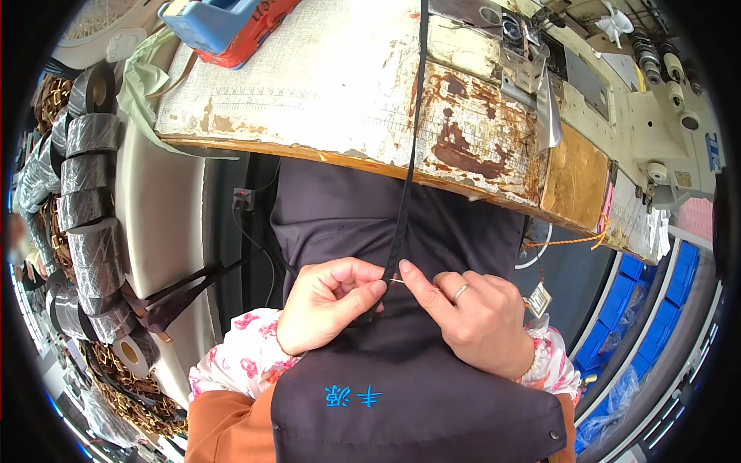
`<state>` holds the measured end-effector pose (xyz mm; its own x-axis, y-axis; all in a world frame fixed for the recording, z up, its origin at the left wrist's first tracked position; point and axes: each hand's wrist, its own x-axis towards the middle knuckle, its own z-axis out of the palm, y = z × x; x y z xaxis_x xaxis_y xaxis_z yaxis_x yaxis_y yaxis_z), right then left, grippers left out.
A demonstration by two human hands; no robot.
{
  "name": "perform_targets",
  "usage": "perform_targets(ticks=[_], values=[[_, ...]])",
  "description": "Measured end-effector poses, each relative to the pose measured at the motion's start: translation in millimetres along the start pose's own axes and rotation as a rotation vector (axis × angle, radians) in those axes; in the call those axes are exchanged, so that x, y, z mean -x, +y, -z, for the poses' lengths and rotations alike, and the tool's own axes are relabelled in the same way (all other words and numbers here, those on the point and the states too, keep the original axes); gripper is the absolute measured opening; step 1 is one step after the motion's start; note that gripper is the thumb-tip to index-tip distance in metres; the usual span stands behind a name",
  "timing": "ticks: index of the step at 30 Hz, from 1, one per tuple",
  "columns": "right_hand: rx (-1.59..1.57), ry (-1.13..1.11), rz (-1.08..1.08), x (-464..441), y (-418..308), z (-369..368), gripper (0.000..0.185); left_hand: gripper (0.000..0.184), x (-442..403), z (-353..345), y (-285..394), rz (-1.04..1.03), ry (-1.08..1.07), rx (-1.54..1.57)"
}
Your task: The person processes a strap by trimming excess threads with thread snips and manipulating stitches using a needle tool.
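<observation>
Over the dark apron (463, 401), my left hand (332, 297) pinches a narrow black strap (403, 220) between thumb and index finger. The strap runs up from that pinch, across the table edge and away over the worktop. My right hand (475, 312), with a ring on one finger, is closed just right of the strap, its index fingertip close to it. A thin, pale, needle-like piece (398, 281) shows between that fingertip and the strap. Its far end is hidden by the fingers, and I cannot tell whether it passes into the strap.
The worn white worktop (309, 85) ends in a wooden edge ahead. A sewing machine (664, 139) stands at the right, a blue holder (208, 23) at the upper left. Wrapped black rolls (93, 201) hang at the left; blue bins (602, 324) line the right.
</observation>
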<state>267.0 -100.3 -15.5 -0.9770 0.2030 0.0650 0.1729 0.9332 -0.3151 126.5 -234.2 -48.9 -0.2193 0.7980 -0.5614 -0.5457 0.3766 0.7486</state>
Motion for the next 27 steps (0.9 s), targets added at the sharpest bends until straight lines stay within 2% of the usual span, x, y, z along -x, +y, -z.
perform_targets(ticks=[5, 7, 8, 10, 11, 12, 13, 14, 15, 19, 21, 22, 24, 27], values=[[-0.005, -0.013, 0.016, 0, 2, -3, 0.045, 0.011, 0, 2, 2, 0.061, -0.028, -0.012], [-0.320, 0.032, 0.022, 4, 8, -20, 0.031, 0.011, -1, 2, 2, 0.095, -0.048, 0.013], [-0.318, 0.031, 0.023, 4, 6, -25, 0.031, 0.010, 0, 2, 2, 0.080, -0.061, 0.050], [-0.908, 0.137, -0.199, 4, -3, -33, 0.017, 0.010, 1, 1, 3, 0.066, -0.069, 0.088], [-1.170, 0.004, -0.308, 4, -2, -28, 0.013, 0.010, 2, -1, 5, 0.038, -0.082, 0.109], [-1.173, 0.001, -0.308, 6, -2, -28, 0.013, 0.010, 4, -2, 7, 0.009, -0.096, 0.128], [-1.431, -0.111, -0.439, 8, -1, -28, 0.015, 0.010, 5, -2, 9, 0.009, -0.096, 0.127], [-1.683, -0.230, -0.574, 10, -1, -28, 0.018, 0.009, 6, -2, 12, 0.007, -0.128, 0.055], [-1.780, -0.286, -0.640, 8, -2, -23, 0.022, 0.008, 7, -2, 13, 0.004, -0.160, -0.016], [-1.689, -0.349, -0.601, 7, -1, -24, 0.022, 0.011, 6, -5, 9, 0.025, -0.237, 0.128], [-1.529, -0.227, -0.591, 8, -2, -26, 0.028, 0.017, 5, 1, 4, 0.146, -0.376, 0.171], [-1.526, -0.224, -0.594, 8, -1, -27, 0.028, 0.017, 4, 3, 3, 0.147, -0.380, 0.171], [-1.907, -0.207, -0.650, 6, 3, -28, 0.033, 0.024, 2, 6, 2, 0.028, -0.434, -0.082], [-2.082, -0.190, -0.737, 9, -1, -22, 0.035, 0.025, 7, 7, 3, 0.023, -0.428, -0.116]])
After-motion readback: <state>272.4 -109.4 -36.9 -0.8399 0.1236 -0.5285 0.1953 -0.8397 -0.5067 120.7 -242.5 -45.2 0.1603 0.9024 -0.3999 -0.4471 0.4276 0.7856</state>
